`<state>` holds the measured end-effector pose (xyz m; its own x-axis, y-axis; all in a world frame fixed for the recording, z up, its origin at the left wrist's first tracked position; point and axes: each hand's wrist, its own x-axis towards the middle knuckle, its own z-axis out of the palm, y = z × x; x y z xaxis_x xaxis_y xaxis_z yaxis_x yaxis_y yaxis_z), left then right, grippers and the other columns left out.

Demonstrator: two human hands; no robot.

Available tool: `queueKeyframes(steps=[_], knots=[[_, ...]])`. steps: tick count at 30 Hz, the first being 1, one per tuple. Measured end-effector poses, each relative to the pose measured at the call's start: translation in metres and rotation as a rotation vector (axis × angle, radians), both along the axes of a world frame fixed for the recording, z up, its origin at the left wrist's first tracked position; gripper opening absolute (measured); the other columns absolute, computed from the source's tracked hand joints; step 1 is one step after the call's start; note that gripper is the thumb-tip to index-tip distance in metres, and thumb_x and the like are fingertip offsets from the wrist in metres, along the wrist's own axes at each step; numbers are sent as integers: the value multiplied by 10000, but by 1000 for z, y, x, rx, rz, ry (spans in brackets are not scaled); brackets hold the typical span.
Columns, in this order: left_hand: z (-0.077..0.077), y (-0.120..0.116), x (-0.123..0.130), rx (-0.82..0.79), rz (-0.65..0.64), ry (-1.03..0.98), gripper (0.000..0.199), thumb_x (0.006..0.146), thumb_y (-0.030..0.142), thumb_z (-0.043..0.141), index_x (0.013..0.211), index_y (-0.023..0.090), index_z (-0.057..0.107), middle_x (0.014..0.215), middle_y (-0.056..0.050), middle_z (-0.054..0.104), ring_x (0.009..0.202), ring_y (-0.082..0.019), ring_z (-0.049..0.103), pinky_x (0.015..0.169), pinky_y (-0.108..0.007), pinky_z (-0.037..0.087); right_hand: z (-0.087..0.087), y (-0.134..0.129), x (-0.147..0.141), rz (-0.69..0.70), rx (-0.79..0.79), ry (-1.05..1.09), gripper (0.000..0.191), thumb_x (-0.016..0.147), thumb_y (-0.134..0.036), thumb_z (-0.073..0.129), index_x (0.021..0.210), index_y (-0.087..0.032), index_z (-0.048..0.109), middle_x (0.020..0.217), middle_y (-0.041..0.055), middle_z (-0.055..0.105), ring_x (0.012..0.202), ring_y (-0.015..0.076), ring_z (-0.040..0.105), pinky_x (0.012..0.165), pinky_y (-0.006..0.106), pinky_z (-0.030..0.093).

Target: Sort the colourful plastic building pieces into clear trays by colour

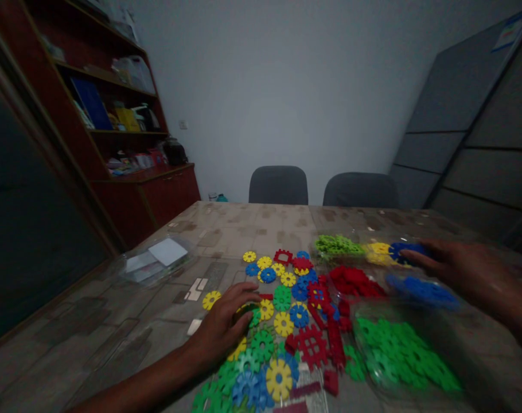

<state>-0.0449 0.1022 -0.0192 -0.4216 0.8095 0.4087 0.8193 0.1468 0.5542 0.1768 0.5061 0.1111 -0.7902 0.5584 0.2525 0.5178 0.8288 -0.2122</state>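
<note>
My left hand [226,318] rests over the left side of a spread of plastic gear-shaped discs. Its fingers are curved, with a gap between thumb and fingers, and a green disc [254,317] lies by the thumb. Around it are a yellow disc [211,300], another blue disc [299,315] and red window-shaped pieces [312,346]. Out to the right, my right hand [452,267], slightly blurred, grips a dark blue disc [401,252] at its edge. That disc is above or beside the yellow discs [378,253] in a clear container; which one I cannot tell.
Clear containers hold light green pieces [338,245], red pieces [355,282], blue pieces [422,290] and green discs [405,353]. A clear tray with white cards [168,252] sits at the left. Two grey chairs [278,184] stand behind the table.
</note>
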Motion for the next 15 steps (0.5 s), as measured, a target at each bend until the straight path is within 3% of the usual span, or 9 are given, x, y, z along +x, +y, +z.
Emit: queueKeyframes(steps=[3, 7, 11, 15], knots=[[-4, 0, -1, 31, 1, 7, 258, 1002, 227, 494, 1183, 229, 677, 1378, -128, 628, 1279, -283, 600, 1073, -455, 491, -5, 32, 15, -111, -100, -66, 407, 917, -532, 525, 805, -207, 743, 727, 134, 737, 652, 325, 692, 621, 403, 442], [-5, 1, 0, 57, 0, 7, 237, 1002, 230, 508, 1157, 232, 688, 1350, -120, 647, 1252, -280, 619, 1061, -437, 499, -14, 38, 25, -99, -133, -55, 531, 1021, -433, 351, 669, -217, 685, 608, 123, 680, 553, 268, 662, 606, 390, 425], [1, 1, 1, 48, -20, -21, 235, 1002, 229, 507, 1147, 228, 692, 1312, -115, 669, 1220, -275, 638, 1044, -419, 509, -7, 22, 21, -21, -77, 41, 448, 1026, -357, 345, 784, -201, 689, 702, 124, 710, 604, 242, 668, 636, 379, 439], [7, 1, 1, 43, -31, -107, 245, 989, 229, 514, 1152, 222, 696, 1295, -117, 676, 1221, -283, 633, 1049, -441, 499, 9, -19, 2, 195, -138, 23, 322, 968, -341, 441, 939, -188, 723, 829, 125, 757, 686, 250, 702, 669, 373, 487]])
